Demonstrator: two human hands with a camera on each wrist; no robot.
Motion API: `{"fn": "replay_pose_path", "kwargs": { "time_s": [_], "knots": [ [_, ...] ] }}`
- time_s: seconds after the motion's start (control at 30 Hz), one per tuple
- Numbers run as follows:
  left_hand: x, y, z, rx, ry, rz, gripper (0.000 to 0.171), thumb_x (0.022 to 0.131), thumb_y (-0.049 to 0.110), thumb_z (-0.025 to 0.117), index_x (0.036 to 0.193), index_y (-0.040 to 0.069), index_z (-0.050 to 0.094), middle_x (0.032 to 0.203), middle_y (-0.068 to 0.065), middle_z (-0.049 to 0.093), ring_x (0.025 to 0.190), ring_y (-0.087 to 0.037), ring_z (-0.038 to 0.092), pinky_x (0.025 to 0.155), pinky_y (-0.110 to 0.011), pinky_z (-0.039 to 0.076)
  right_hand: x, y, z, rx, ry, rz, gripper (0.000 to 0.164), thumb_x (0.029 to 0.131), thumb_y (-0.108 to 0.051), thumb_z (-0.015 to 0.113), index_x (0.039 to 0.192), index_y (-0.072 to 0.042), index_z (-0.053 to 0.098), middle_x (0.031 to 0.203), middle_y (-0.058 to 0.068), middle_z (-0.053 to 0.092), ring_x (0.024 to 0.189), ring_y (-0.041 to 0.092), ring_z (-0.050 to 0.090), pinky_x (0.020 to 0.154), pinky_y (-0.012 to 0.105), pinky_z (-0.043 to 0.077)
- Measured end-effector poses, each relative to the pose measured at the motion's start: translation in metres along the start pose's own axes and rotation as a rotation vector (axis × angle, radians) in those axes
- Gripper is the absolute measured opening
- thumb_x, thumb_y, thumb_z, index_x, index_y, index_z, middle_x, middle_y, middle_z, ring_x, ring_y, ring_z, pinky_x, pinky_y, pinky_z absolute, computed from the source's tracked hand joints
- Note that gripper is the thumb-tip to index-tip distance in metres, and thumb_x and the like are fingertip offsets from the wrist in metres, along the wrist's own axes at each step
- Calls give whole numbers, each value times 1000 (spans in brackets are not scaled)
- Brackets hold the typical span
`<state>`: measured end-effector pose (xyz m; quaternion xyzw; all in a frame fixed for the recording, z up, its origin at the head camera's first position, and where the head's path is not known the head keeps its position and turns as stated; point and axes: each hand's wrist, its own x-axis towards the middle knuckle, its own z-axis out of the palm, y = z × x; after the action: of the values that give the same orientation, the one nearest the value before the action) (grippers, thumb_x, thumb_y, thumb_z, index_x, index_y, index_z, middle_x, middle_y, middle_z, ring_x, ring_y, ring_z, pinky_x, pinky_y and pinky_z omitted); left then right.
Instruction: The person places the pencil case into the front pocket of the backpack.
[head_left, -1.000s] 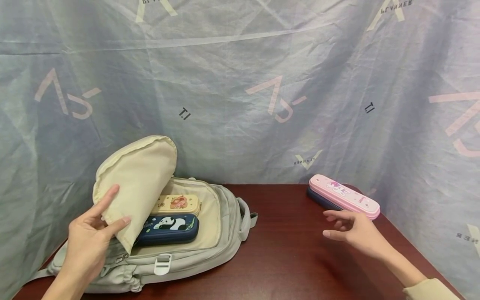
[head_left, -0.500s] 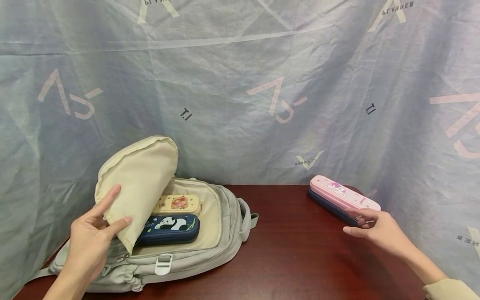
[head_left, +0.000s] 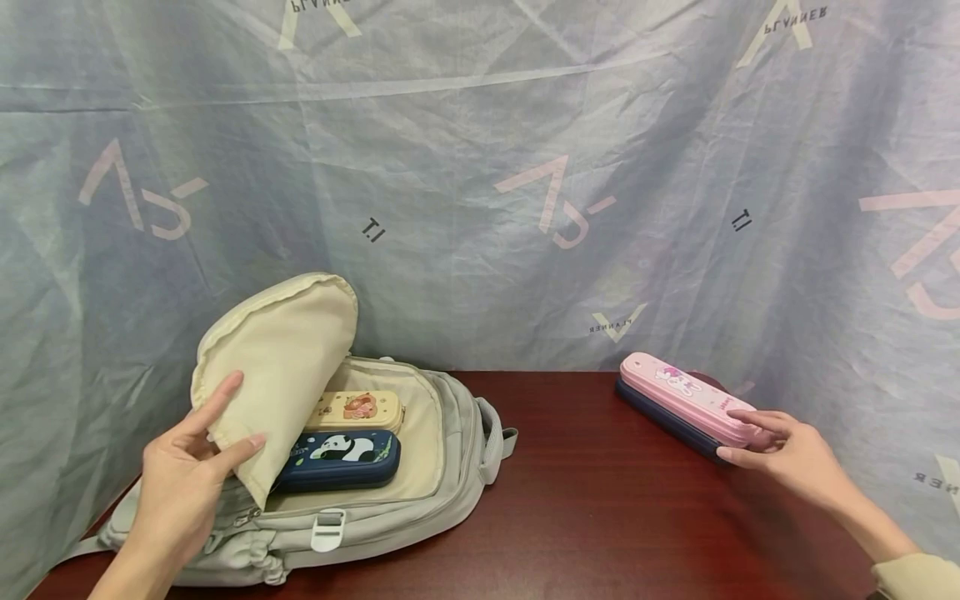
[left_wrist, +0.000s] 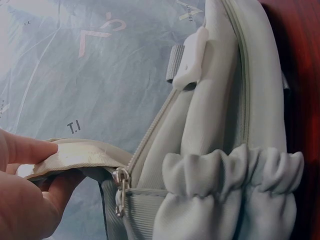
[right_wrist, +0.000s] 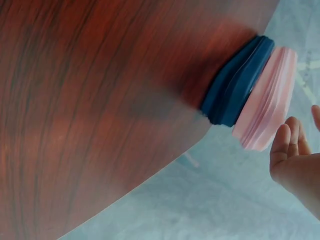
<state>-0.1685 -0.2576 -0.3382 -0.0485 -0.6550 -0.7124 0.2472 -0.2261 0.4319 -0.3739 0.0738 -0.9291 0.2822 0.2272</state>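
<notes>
My left hand [head_left: 180,475] pinches the edge of the cream-lined flap [head_left: 288,358] of a grey-green backpack [head_left: 420,521], holding it raised. In the left wrist view, thumb and fingers lie on both sides of the flap [left_wrist: 95,152], beside the zipper pulls [left_wrist: 121,192]. Inside the backpack lie a yellow pencil case [head_left: 360,410] and a navy panda pencil case [head_left: 341,458], their left ends hidden by the flap. At the right, my right hand [head_left: 795,458] is spread at the near end of a pink rabbit pencil case [head_left: 675,387], which lies on another navy pencil case [head_left: 667,421].
The dark red wooden table [head_left: 570,500] spreads between the backpack and the stacked cases. A grey printed cloth [head_left: 480,167] hangs behind and along both sides. A white buckle [head_left: 327,530] sits on the backpack's near side.
My right hand has moved right and slightly forward to the pink case's near end. My left hand keeps the flap raised in the same place.
</notes>
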Motion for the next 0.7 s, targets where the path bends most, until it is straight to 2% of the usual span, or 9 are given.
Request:
{"fn": "replay_pose_path", "kwargs": {
  "time_s": [0.1, 0.27, 0.47, 0.63, 0.7],
  "knots": [
    [0, 0, 0, -4, -1, 1, 79, 88, -20, 73, 156, 16, 53, 161, 13, 45, 156, -3, 2, 94, -6, 42, 1, 6, -4, -19, 2, 2, 68, 78, -31, 96, 134, -1, 71, 122, 17, 65, 81, 7, 61, 67, 18, 42],
    [1, 0, 0, -3, -1, 0, 79, 88, -20, 73, 156, 16, 54, 163, 12, 43, 155, -3, 3, 92, -5, 43, 4, 15, -11, -69, -51, 16, 74, 79, -34, 95, 138, 1, 68, 130, 23, 61, 81, 7, 57, 65, 22, 42],
    [0, 0, 1, 16, 2, -2, 78, 89, -18, 74, 156, 17, 54, 161, 13, 45, 155, -2, 4, 93, -6, 40, 7, 25, -16, -83, -93, 67, 79, 81, -37, 93, 143, 1, 63, 135, 25, 57, 86, 3, 51, 65, 24, 42],
    [-1, -1, 0, 1, -8, -2, 79, 88, -19, 73, 156, 16, 53, 161, 13, 45, 156, -3, 2, 98, -7, 40, 11, 32, -16, -36, -110, 89, 80, 83, -33, 92, 147, 3, 59, 128, 22, 58, 82, 7, 50, 63, 25, 41],
    [-1, -1, 0, -5, -11, 0, 79, 88, -19, 73, 156, 16, 53, 162, 13, 45, 156, -4, 3, 97, -7, 41, 13, 33, -15, -13, -121, 96, 81, 84, -31, 91, 148, 4, 56, 112, 19, 62, 76, 7, 50, 60, 26, 40]
  ]
}}
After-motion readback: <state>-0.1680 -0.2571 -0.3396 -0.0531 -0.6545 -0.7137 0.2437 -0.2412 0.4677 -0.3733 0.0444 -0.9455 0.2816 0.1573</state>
